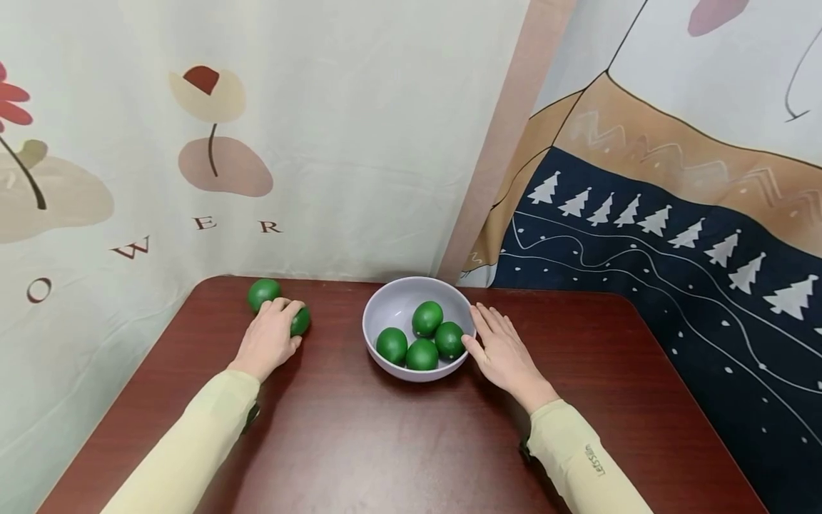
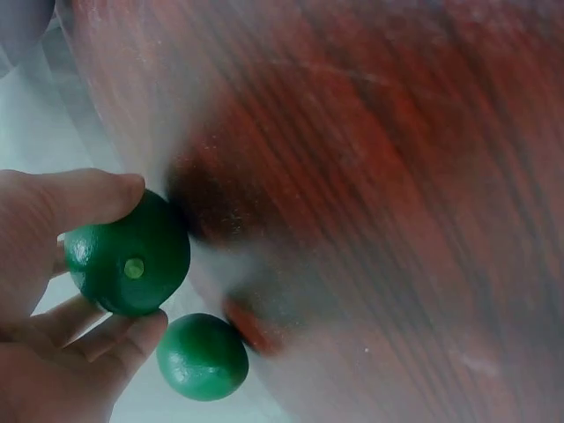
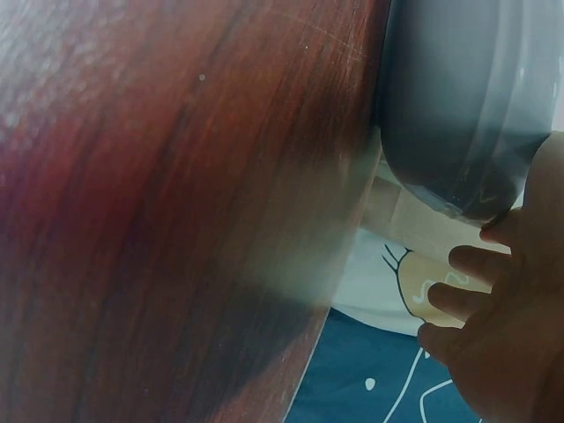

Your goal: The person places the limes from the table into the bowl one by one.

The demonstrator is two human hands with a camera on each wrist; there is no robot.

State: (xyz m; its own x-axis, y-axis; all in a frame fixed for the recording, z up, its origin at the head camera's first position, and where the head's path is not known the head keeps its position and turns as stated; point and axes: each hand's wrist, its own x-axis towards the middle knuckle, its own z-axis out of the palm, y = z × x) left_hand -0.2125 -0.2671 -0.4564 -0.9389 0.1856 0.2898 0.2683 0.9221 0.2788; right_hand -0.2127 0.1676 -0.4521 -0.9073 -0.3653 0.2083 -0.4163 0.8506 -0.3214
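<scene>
Near the table's far left, my left hand (image 1: 265, 341) grips a green lime (image 1: 300, 322). In the left wrist view the thumb lies on one side of that lime (image 2: 132, 256) and the fingertips on the other. A second lime (image 1: 264, 293) sits just beyond the hand, close to the far edge. At the back middle stands a pale purple bowl (image 1: 392, 314) with several limes (image 1: 422, 354) inside. My right hand (image 1: 504, 355), its fingers extended, rests against the bowl's right side. The right wrist view shows its fingers beside the bowl's outer wall (image 3: 467, 106).
Everything stands on a dark red-brown wooden table (image 1: 411, 442) with rounded far corners. A white curtain (image 1: 359, 143) with printed flowers and letters hangs behind it. To the right hangs a navy cloth (image 1: 642, 285) with white trees.
</scene>
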